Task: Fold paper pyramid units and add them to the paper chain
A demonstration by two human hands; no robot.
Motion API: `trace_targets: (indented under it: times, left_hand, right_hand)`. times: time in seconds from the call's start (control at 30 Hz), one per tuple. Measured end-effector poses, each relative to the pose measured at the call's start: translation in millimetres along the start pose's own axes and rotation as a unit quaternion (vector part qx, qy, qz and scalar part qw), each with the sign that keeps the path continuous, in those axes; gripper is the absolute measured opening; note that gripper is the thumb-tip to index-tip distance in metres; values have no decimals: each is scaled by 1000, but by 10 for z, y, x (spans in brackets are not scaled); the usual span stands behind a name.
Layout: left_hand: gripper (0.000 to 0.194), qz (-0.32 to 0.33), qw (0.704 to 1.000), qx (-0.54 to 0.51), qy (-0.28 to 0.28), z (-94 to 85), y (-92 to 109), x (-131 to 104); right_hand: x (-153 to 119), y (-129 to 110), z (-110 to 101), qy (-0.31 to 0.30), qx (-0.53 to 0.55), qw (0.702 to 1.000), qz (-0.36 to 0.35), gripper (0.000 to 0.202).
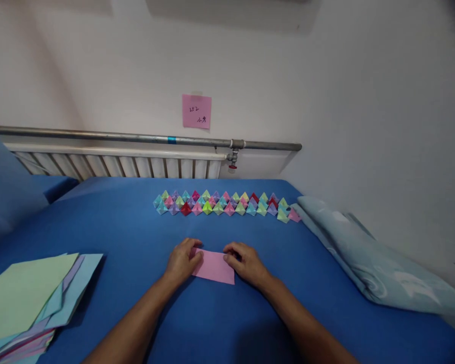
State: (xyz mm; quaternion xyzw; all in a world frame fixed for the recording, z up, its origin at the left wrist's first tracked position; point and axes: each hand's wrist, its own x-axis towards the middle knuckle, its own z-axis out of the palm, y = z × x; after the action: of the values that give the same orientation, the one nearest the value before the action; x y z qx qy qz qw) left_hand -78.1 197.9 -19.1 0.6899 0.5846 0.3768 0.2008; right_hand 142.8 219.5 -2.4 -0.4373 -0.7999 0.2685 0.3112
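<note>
A pink sheet of paper (213,268), now an oblong wider than it is tall, is held low over the blue surface. My left hand (184,260) grips its left end between thumb and fingers. At the opposite end, my right hand (246,261) pinches the upper right corner the same way. Beyond both hands, several small folded paper pieces (207,207) in many colours stand in rows. Whether the pink paper is doubled over cannot be made out clearly.
A stack of coloured paper sheets (25,290) lies at the near left. On the right a folded pale blue blanket (364,258) rests along the wall. Behind the blue surface (129,227) are a radiator (136,164), a metal pipe (129,136) and a pink note (196,111).
</note>
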Motion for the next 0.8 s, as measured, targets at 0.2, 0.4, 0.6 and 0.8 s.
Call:
trace_targets:
  times: [0.2, 0.4, 0.6, 0.8]
  left_hand:
    - [20, 17, 999, 30, -35, 14, 67, -38]
    - [22, 32, 998, -40, -41, 11, 125, -68]
    - [21, 61, 997, -18, -40, -13, 155, -107]
    - [25, 147, 987, 49, -44, -51, 284, -181]
  right_hand:
    - [-15, -85, 1, -33, 43, 998, 10, 16]
    - [-59, -136, 29, -24, 66, 997, 10, 20]
    - [-78, -206, -12, -18, 65, 998, -6, 20]
    - [-143, -279, -5, -16, 31, 995, -91, 21]
